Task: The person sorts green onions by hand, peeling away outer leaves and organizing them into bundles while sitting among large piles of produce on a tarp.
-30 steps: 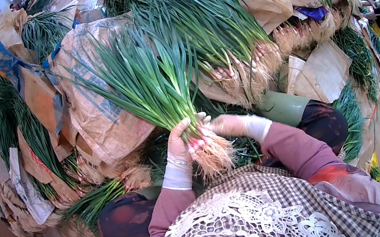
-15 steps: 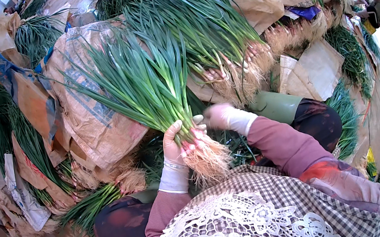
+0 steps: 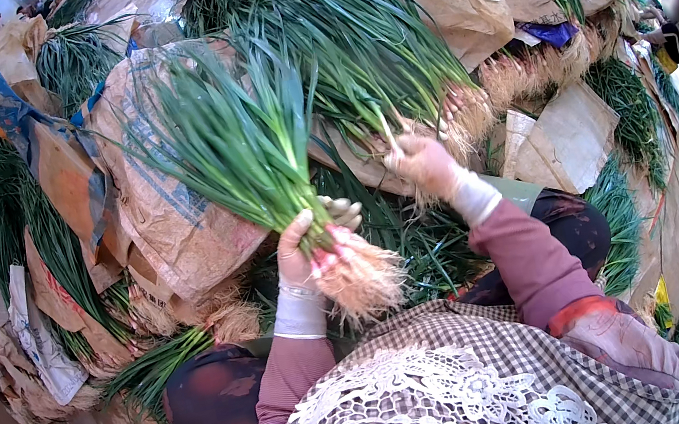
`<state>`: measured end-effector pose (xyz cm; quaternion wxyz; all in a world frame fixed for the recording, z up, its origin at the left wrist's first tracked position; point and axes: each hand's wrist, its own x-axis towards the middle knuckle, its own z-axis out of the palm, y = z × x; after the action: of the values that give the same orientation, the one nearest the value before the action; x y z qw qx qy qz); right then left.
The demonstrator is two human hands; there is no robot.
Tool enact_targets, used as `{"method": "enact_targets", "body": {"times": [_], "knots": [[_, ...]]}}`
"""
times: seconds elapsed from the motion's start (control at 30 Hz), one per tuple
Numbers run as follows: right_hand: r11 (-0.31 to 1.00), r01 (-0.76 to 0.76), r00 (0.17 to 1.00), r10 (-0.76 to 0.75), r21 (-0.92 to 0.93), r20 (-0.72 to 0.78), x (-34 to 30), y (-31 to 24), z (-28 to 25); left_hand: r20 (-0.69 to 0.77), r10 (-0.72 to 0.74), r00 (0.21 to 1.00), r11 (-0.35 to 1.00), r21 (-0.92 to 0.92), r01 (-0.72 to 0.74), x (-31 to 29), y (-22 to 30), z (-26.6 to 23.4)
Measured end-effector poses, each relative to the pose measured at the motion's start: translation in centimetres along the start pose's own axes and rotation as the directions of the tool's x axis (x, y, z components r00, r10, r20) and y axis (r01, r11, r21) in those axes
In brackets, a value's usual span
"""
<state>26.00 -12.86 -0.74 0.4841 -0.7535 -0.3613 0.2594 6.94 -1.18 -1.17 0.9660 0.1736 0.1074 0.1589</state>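
Note:
My gloved left hand (image 3: 306, 240) is wrapped round the lower stems of a bunch of scallions (image 3: 286, 162). Its leaves fan out up and to the left, while the pale roots hang over the near side of the hand. Farther right, my gloved right hand (image 3: 426, 163) closes on scallion stems at the near edge of a big heap of scallions (image 3: 329, 43). That heap lies with its reddish-white bulbs and roots toward me, and my fingers partly hide the stems they pinch.
A worn woven sack (image 3: 173, 186) lies left of the bunch. Another brown sack (image 3: 458, 8) covers scallions behind the heap. Loose green leaves (image 3: 418, 253) lie between my knees. More scallions (image 3: 58, 250) are stacked at the left. A person (image 3: 677, 25) is at the far right.
My right hand has moved away from the held bunch, right and forward to the heap's stems. The left hand has shifted slightly left with the bunch.

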Motion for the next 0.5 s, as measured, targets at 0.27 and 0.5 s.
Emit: {"method": "enact_targets", "body": {"times": [0.27,0.5], "knots": [[0.699,0.002,0.865,0.357,-0.715,0.351,-2.9,0.2,3.3,0.023,-0.125,0.992,0.988,0.098,0.122,0.4,-1.9,-0.5],[0.907,-0.379,0.901,0.317,0.181,0.296,-0.2,4.2,2.2,-0.016,-0.106,0.994,0.988,-0.119,0.103,-0.8,-1.0,-0.2]]}}
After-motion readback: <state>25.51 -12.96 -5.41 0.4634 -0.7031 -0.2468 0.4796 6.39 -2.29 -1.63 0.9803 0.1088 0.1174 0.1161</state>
